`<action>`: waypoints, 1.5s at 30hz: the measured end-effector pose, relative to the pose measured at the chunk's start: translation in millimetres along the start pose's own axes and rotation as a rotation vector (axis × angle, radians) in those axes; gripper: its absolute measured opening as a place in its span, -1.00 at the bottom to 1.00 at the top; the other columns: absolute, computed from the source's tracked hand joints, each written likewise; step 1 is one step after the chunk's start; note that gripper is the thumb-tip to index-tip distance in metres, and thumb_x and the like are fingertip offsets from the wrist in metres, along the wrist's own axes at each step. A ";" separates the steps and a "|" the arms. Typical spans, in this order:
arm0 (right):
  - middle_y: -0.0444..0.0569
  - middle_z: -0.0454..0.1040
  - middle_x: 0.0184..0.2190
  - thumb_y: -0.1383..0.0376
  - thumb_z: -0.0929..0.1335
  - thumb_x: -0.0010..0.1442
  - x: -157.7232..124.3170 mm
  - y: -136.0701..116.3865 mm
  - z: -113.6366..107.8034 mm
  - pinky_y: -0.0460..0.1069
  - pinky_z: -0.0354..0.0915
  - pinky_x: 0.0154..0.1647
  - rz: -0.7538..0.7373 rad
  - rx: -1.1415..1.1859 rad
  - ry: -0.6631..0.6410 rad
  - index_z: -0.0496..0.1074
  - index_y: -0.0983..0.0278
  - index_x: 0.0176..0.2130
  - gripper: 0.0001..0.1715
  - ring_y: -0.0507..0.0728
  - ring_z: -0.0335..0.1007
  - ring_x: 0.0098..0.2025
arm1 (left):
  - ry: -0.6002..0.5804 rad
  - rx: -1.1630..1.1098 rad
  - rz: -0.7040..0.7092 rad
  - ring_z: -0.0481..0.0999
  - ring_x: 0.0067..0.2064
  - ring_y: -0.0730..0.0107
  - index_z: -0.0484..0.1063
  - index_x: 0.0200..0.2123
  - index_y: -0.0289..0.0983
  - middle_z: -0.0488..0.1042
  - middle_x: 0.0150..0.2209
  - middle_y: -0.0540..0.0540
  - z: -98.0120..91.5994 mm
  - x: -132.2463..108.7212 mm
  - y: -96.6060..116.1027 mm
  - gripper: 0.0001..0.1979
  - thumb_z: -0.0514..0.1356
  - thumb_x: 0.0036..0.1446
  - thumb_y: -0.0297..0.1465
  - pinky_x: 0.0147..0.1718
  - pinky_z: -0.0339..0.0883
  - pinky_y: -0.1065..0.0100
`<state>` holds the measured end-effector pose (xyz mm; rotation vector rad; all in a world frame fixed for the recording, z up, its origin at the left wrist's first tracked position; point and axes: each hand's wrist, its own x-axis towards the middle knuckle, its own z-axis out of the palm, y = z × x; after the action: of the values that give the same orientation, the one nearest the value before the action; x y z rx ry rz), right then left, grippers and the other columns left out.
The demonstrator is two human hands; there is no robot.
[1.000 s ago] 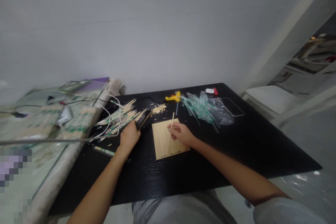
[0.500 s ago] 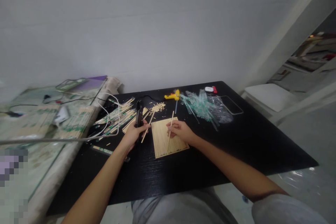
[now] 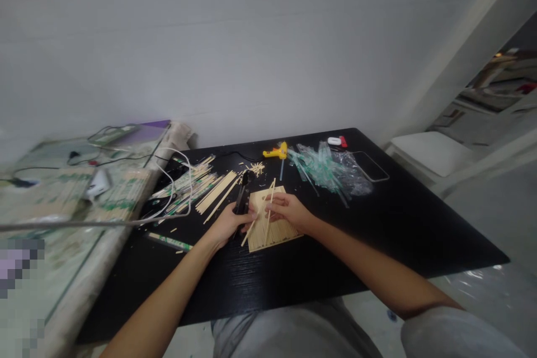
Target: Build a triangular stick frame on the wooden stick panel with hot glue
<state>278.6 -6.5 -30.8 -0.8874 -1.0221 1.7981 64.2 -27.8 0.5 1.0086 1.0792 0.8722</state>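
Observation:
My left hand is closed around a long black hand tool whose exact kind I cannot make out. Between its thumb and fingers is also a thin wooden stick, slanting over the left edge of a square panel of sticks. My right hand pinches another wooden stick, tilted above the panel. The panel lies flat on the black table, its rows side by side. To the left of the tool lie loose bare sticks and short cut pieces.
A yellow glue gun lies behind the panel. Crumpled clear wrappers are heaped to its right, beside a pale-rimmed dark rectangle. Wrapped chopsticks lie at left under a white cable. A glass-topped surface adjoins the table.
My left hand has moved right with the black tool and its stick, to the panel's left edge. My right hand stays over the panel, its stick shifted slightly left.

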 end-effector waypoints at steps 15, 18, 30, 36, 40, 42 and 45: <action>-0.21 0.54 -0.45 0.14 0.64 -0.07 0.2 6.7 1.0 0.00 0.58 -0.37 -0.087 -0.124 0.000 0.45 0.23 -0.01 -0.32 0.08 0.59 -0.44 | -0.034 0.027 0.019 0.30 -0.61 0.52 0.44 -0.33 -0.31 0.38 -0.60 0.07 0.0 0.2 -4.4 -0.64 0.49 -0.14 -0.30 -0.62 0.16 0.44; -0.17 0.54 -0.32 0.13 0.62 -0.04 -0.4 7.7 2.4 -0.02 0.58 -0.40 -0.203 -0.171 0.051 0.44 0.21 -0.02 -0.35 0.05 0.58 -0.42 | -0.027 -0.003 -0.022 0.36 -0.59 0.49 0.44 -0.34 -0.31 0.42 -0.55 0.05 -0.8 -2.3 -3.2 -0.68 0.45 -0.15 -0.37 -0.60 0.21 0.44; 0.07 0.67 -0.13 0.28 0.38 0.38 -29.9 -10.5 18.7 0.12 0.45 0.12 -0.932 -0.913 -0.031 0.56 0.24 -0.08 -0.84 0.22 0.59 0.00 | -0.351 -0.309 -0.155 0.17 -0.70 0.58 0.44 -0.35 -0.32 0.27 -0.67 0.09 -0.3 -12.3 7.6 -0.74 0.41 -0.09 -0.38 -0.70 0.02 0.50; 0.02 0.67 -0.18 0.15 0.31 0.45 -31.4 -6.6 22.7 0.00 0.49 -0.07 -0.546 -0.865 -0.206 0.54 0.26 -0.07 -0.71 0.14 0.63 -0.15 | -0.318 -0.408 -0.062 0.23 -0.64 0.61 0.47 -0.36 -0.37 0.44 -0.53 -0.04 -2.7 -10.1 6.6 -0.69 0.41 0.00 -0.25 -0.64 0.12 0.49; 0.02 0.66 -0.23 0.09 0.33 0.42 -28.8 -0.7 22.3 0.04 0.52 -0.07 -0.411 -0.648 -0.227 0.49 0.27 -0.07 -0.69 0.15 0.66 -0.18 | -0.318 -0.423 -0.001 0.21 -0.67 0.60 0.50 -0.30 -0.36 0.44 -0.55 -0.04 -3.2 -7.6 6.0 -0.74 0.39 0.04 -0.29 -0.64 0.10 0.47; 0.01 0.67 -0.25 0.07 0.34 0.41 -27.0 -0.1 21.3 0.08 0.53 -0.03 -0.397 -0.575 -0.216 0.46 0.26 -0.08 -0.69 0.16 0.67 -0.18 | -0.319 -0.418 0.031 0.20 -0.67 0.60 0.53 -0.26 -0.37 0.43 -0.56 -0.02 -3.3 -7.4 5.7 -0.75 0.37 0.05 -0.31 -0.65 0.09 0.47; 0.02 0.67 -0.24 0.05 0.34 0.41 -22.5 -4.0 17.3 0.12 0.54 0.00 -0.413 -0.490 -0.161 0.43 0.24 -0.09 -0.69 0.17 0.68 -0.14 | -0.300 -0.399 0.050 0.22 -0.66 0.59 0.56 -0.22 -0.37 0.43 -0.55 -0.02 -3.1 -8.3 5.9 -0.73 0.39 0.03 -0.34 -0.64 0.11 0.47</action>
<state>273.4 -30.8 -16.5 -0.7472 -1.6606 1.3047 58.6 -33.0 8.0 0.7997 0.5986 0.8992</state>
